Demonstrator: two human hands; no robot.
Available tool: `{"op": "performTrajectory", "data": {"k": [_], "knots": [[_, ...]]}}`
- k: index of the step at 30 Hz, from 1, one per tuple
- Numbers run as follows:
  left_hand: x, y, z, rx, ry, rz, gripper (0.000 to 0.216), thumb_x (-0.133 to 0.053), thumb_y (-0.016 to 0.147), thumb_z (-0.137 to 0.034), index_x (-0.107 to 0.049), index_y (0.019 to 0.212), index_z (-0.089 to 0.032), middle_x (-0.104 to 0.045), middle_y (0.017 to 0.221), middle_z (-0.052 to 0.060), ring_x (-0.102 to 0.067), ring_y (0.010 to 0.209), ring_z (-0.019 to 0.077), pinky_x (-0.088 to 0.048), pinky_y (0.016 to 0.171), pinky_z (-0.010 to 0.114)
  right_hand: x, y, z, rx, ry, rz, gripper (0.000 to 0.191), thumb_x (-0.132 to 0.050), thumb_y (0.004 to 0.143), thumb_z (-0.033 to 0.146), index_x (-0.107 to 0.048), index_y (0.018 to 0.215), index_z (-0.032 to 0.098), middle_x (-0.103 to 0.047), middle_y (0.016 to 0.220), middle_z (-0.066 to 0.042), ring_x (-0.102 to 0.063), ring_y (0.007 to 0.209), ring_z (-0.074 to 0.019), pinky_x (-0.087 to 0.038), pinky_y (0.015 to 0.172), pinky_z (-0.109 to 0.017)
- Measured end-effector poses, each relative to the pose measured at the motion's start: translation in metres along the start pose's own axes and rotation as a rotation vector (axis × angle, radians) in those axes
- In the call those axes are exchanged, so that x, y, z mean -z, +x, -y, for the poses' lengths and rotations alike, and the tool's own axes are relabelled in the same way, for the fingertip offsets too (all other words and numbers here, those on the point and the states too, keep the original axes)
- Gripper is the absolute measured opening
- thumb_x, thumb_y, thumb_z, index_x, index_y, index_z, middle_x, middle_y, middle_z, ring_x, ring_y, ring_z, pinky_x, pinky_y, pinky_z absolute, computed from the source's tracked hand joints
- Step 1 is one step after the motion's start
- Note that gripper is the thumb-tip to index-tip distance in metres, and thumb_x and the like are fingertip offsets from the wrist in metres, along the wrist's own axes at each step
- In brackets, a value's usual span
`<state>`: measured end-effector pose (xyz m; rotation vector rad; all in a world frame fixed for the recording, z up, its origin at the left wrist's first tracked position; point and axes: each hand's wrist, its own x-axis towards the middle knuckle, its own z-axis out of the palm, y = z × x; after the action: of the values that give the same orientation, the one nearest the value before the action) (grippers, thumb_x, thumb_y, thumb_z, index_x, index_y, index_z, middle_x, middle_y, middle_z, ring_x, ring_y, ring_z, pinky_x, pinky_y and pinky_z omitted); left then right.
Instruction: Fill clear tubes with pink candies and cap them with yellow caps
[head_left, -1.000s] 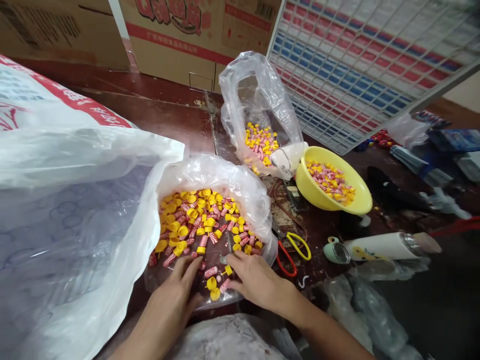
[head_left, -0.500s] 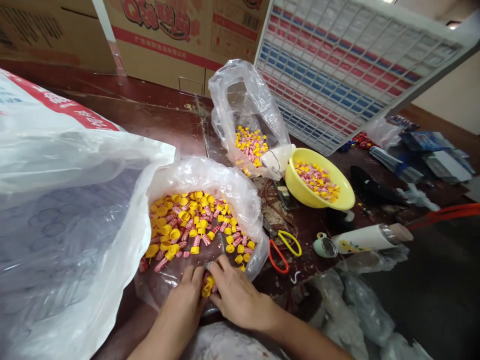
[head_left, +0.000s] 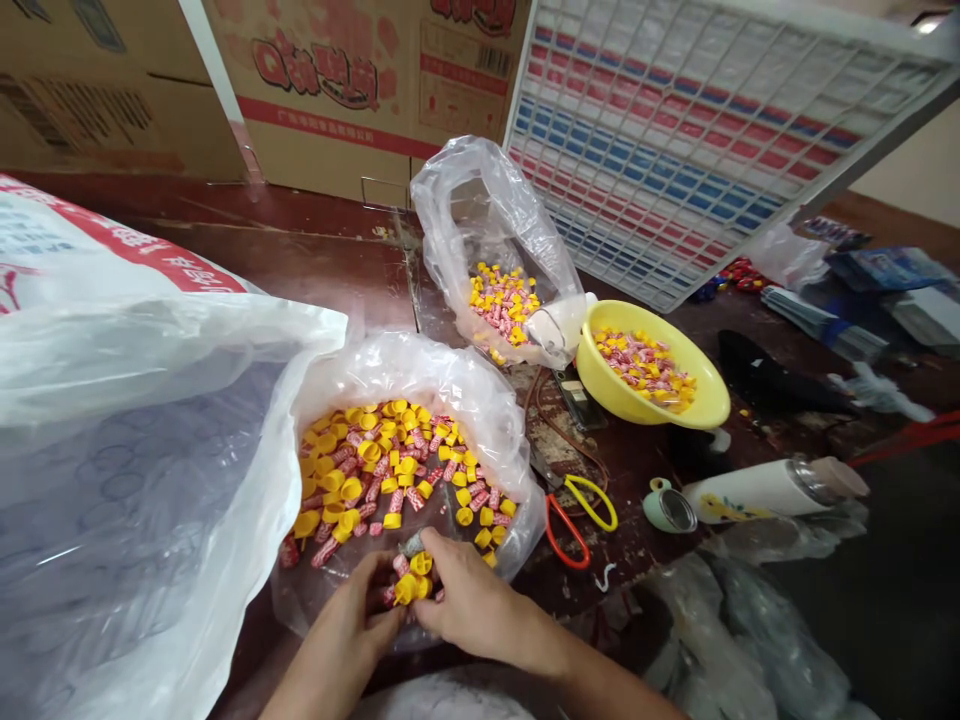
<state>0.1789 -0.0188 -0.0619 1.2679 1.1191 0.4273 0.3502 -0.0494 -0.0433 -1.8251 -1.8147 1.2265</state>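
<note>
My left hand (head_left: 352, 625) and my right hand (head_left: 469, 600) meet at the near edge of an open clear plastic bag (head_left: 420, 375). Together they pinch a small cluster of yellow caps and pink wrapped candies (head_left: 411, 583) between the fingertips. The bag lies flat on the dark red table and holds several more yellow caps and pink candies (head_left: 382, 470) spread just beyond my fingers.
A large white sack (head_left: 127, 400) fills the left. Further back stand a second clear bag of candies (head_left: 502, 290) and a yellow bowl (head_left: 652, 400) of candies. Scissors (head_left: 577, 510), a white bottle (head_left: 757, 490), a small cup (head_left: 667, 505), cardboard boxes and a gridded board (head_left: 675, 130) surround them.
My hands, flat and apart on the bag a second ago, have come together and gathered a few caps and candies, lifting them slightly toward me.
</note>
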Motion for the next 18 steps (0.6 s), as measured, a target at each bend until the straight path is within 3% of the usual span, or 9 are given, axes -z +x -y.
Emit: {"op": "performTrajectory", "data": {"k": [3, 6, 10, 12, 14, 16, 18], "knots": [[0.002, -0.001, -0.031, -0.046, 0.027, 0.022, 0.032, -0.070, 0.072, -0.031, -0.065, 0.102, -0.023, -0.079, 0.098, 0.007, -0.075, 0.094, 0.0308, -0.062, 0.081, 0.042, 0.017, -0.005, 0.010, 0.009, 0.050, -0.024, 0.031, -0.065, 0.072, 0.014, -0.051, 0.098, 0.023, -0.068, 0.099, -0.003, -0.067, 0.089, -0.0225, -0.047, 0.071, -0.027], [0.005, 0.020, -0.081, -0.194, 0.067, 0.045, 0.033, -0.074, 0.069, -0.032, -0.068, 0.101, -0.025, -0.079, 0.090, 0.005, -0.075, 0.087, 0.0311, -0.062, 0.074, 0.041, 0.062, -0.002, 0.022, 0.055, 0.066, -0.151, 0.034, -0.065, 0.071, 0.014, -0.054, 0.101, 0.024, -0.069, 0.101, -0.002, -0.067, 0.089, -0.0211, -0.048, 0.073, -0.026], [-0.004, 0.092, -0.187, -0.425, 0.124, 0.071, 0.023, -0.072, 0.076, -0.030, -0.067, 0.097, -0.021, -0.075, 0.087, 0.003, -0.071, 0.089, 0.0265, -0.059, 0.081, 0.039, 0.169, 0.031, 0.036, 0.158, 0.035, -0.423, 0.028, -0.066, 0.075, 0.014, -0.053, 0.098, 0.023, -0.066, 0.079, 0.004, -0.064, 0.067, -0.0145, -0.044, 0.057, -0.020], [-0.016, 0.138, -0.246, -0.444, 0.232, 0.076, 0.020, -0.074, 0.076, -0.017, -0.067, 0.094, -0.015, -0.073, 0.089, 0.004, -0.069, 0.091, 0.0237, -0.057, 0.084, 0.037, 0.227, 0.061, 0.039, 0.173, -0.032, -0.573, 0.026, -0.064, 0.077, 0.012, -0.053, 0.099, 0.022, -0.067, 0.078, 0.005, -0.064, 0.065, -0.0133, -0.045, 0.056, -0.019], [-0.029, 0.181, -0.290, -0.408, 0.243, 0.085, 0.014, -0.073, 0.085, -0.021, -0.068, 0.094, -0.012, -0.072, 0.091, 0.005, -0.069, 0.084, 0.0202, -0.059, 0.079, 0.037, 0.272, 0.095, 0.037, 0.175, -0.085, -0.635, 0.018, -0.063, 0.079, 0.012, -0.056, 0.094, 0.020, -0.067, 0.080, 0.003, -0.064, 0.068, -0.0139, -0.047, 0.059, -0.021], [-0.038, 0.217, -0.314, -0.380, 0.218, 0.077, 0.024, -0.067, 0.094, -0.031, -0.067, 0.111, -0.014, -0.071, 0.107, 0.006, -0.069, 0.089, 0.0188, -0.060, 0.078, 0.038, 0.301, 0.126, 0.030, 0.168, -0.129, -0.644, 0.018, -0.067, 0.076, 0.011, -0.058, 0.089, 0.018, -0.067, 0.079, 0.002, -0.064, 0.069, -0.0147, -0.049, 0.062, -0.022], [-0.043, 0.241, -0.318, -0.385, 0.166, 0.062, 0.031, -0.064, 0.096, -0.035, -0.063, 0.122, -0.016, -0.068, 0.118, 0.008, -0.069, 0.096, 0.0204, -0.061, 0.081, 0.040, 0.313, 0.149, 0.018, 0.152, -0.171, -0.650, 0.020, -0.069, 0.072, 0.008, -0.061, 0.087, 0.017, -0.067, 0.077, 0.002, -0.063, 0.071, -0.0154, -0.050, 0.067, -0.025]]}}
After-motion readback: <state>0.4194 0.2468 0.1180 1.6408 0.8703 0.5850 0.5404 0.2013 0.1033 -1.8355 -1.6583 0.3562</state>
